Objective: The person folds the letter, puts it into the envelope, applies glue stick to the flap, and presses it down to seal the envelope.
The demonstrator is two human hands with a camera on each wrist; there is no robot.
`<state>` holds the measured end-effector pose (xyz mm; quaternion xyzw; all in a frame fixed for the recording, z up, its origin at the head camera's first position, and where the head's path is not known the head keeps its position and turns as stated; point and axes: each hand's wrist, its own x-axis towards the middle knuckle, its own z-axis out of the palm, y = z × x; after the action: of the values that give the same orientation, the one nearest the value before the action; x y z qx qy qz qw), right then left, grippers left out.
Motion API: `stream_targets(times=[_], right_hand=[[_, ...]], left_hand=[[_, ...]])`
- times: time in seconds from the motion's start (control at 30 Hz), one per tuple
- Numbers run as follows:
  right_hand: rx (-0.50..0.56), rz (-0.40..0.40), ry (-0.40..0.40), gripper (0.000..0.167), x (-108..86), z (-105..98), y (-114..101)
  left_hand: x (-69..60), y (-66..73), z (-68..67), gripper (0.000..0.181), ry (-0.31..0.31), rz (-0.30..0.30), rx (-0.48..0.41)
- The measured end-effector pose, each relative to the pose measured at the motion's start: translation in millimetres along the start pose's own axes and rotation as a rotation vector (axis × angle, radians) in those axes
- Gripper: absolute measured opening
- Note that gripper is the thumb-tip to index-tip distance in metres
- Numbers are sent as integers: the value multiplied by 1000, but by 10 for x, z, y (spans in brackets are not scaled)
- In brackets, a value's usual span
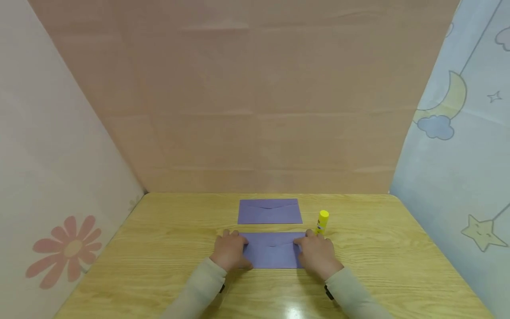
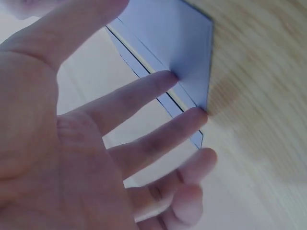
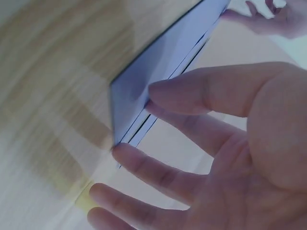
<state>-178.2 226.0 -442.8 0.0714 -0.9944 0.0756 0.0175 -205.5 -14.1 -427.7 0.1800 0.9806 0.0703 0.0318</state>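
A purple envelope [image 1: 272,256] lies flat on the table, its flap side up and its long edges running left to right. My left hand [image 1: 230,251] rests at its left end, with fingertips [image 2: 170,79] touching the surface and fingers spread and nearly straight. At the right end, my right hand [image 1: 318,254] touches the envelope with its thumb [image 3: 165,96] and extended fingers. Beyond them lies a second purple envelope [image 1: 270,213]. Just past my right fingers stands a yellow glue stick [image 1: 323,218], its base partly hidden by that hand.
Both envelopes and the glue stick are on a wood-grain table [image 1: 167,239]. A plain tan backdrop [image 1: 255,97] rises behind it. Printed sheets flank it, one with a pink flower [image 1: 71,248] at left, one with a moon [image 1: 454,97] at right.
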Motion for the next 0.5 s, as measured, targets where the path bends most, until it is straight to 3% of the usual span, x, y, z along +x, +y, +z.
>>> stream_targets(times=[0.17, 0.33, 0.5], right_hand=[[-5, -13, 9, 28, -3, -6, -36], [17, -83, 9, 31, -18, 64, -225], [18, -127, 15, 34, -9, 71, -367]], left_hand=[[58, 8, 18, 58, -3, 93, -63], [109, 174, 77, 56, -70, 193, -123], [133, 330, 80, 54, -104, 200, -146]])
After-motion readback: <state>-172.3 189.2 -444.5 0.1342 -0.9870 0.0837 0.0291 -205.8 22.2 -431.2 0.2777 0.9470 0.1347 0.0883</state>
